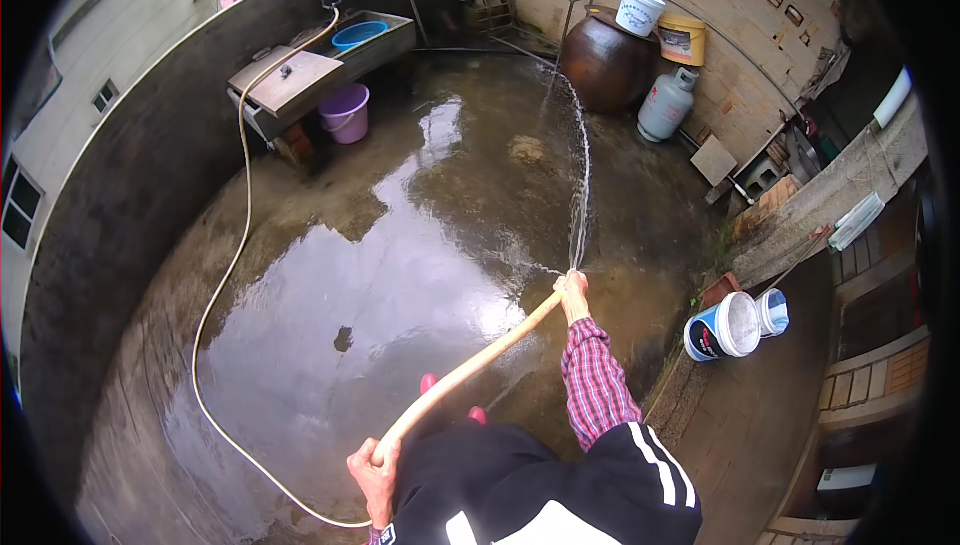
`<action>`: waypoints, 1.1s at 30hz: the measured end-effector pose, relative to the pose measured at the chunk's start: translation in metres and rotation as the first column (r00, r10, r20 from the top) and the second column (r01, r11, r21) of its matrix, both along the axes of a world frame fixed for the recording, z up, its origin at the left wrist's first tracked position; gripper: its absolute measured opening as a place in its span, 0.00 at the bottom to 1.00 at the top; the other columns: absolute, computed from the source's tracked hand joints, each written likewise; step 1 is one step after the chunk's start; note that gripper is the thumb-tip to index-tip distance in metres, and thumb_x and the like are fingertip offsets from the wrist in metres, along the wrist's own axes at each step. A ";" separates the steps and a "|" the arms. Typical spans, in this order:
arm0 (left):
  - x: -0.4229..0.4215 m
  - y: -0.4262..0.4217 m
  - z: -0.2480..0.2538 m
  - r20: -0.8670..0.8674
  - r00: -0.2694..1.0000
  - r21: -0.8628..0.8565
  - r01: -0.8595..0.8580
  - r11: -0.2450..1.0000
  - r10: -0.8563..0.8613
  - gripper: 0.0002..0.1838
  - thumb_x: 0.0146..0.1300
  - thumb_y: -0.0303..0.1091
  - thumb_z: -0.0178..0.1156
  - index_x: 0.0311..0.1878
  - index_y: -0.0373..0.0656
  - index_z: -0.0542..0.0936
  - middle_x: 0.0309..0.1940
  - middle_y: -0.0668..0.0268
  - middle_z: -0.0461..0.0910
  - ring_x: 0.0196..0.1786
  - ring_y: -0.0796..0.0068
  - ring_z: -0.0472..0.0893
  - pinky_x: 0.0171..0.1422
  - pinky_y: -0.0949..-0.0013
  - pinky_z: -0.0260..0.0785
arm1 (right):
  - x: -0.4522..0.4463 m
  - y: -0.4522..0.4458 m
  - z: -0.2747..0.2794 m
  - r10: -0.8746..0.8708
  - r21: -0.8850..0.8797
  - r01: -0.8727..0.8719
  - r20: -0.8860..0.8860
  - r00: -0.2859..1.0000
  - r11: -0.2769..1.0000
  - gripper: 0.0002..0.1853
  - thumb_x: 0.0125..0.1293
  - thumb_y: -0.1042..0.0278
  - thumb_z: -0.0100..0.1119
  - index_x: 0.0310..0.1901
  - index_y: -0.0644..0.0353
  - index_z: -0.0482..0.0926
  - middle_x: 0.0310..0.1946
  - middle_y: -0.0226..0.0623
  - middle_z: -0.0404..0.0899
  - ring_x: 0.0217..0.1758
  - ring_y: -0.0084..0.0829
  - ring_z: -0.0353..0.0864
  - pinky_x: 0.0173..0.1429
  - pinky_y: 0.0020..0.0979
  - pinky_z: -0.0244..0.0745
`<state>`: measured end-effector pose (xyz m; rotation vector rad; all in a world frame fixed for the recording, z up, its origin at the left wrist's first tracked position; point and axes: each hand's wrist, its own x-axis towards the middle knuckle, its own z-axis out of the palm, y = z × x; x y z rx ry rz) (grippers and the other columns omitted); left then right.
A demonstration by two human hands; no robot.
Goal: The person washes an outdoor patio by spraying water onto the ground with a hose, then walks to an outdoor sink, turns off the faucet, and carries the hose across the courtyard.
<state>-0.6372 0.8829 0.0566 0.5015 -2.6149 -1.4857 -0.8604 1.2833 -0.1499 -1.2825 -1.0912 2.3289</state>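
Observation:
A long beige hose (470, 370) crosses in front of my body. My right hand (573, 295) is closed around its outlet end, and a stream of water (583, 165) arcs from there toward the far wall, with a thin side spray to the left. Lower down, my left hand (376, 477) grips the same hose near my waist. From there the hose loops over the wet concrete floor (400, 285) on the left and up to a tap (334, 11) by the wall. The tips of my pink shoes (429, 383) show below the hose.
A stone sink (290, 83) with a blue basin (360, 35) stands at the back left, a purple bucket (345, 115) beside it. At the back right are a big brown jar (605, 63), a white bucket (640, 10) and a gas cylinder (667, 105). Paint buckets (722, 326) stand right.

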 end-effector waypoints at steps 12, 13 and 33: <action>-0.003 0.018 0.015 0.032 0.995 -0.044 0.095 0.994 -0.094 0.17 0.40 0.30 0.59 0.11 0.36 0.61 0.06 0.70 0.52 0.13 0.84 0.53 0.15 0.75 0.45 | 0.044 0.031 -0.009 -0.114 -0.003 0.114 -0.022 0.993 0.994 0.10 0.57 0.68 0.35 0.19 0.54 0.56 0.08 0.27 0.53 0.07 0.21 0.53 0.09 0.23 0.54; -0.003 0.019 0.015 0.043 0.994 -0.036 0.102 0.994 -0.101 0.16 0.39 0.30 0.59 0.11 0.36 0.62 0.06 0.70 0.52 0.13 0.84 0.53 0.15 0.75 0.46 | 0.048 0.035 -0.011 -0.113 -0.047 0.110 -0.051 0.992 0.993 0.08 0.55 0.69 0.34 0.20 0.54 0.54 0.08 0.29 0.54 0.06 0.22 0.53 0.09 0.23 0.53; -0.004 0.039 0.011 0.110 0.965 0.034 0.236 0.971 -0.238 0.19 0.41 0.34 0.59 0.11 0.39 0.58 0.09 0.75 0.52 0.16 0.85 0.51 0.17 0.75 0.41 | 0.115 0.082 0.009 -0.205 0.130 0.214 -0.075 0.976 0.968 0.08 0.57 0.68 0.35 0.22 0.54 0.57 0.09 0.29 0.56 0.09 0.23 0.56 0.11 0.24 0.58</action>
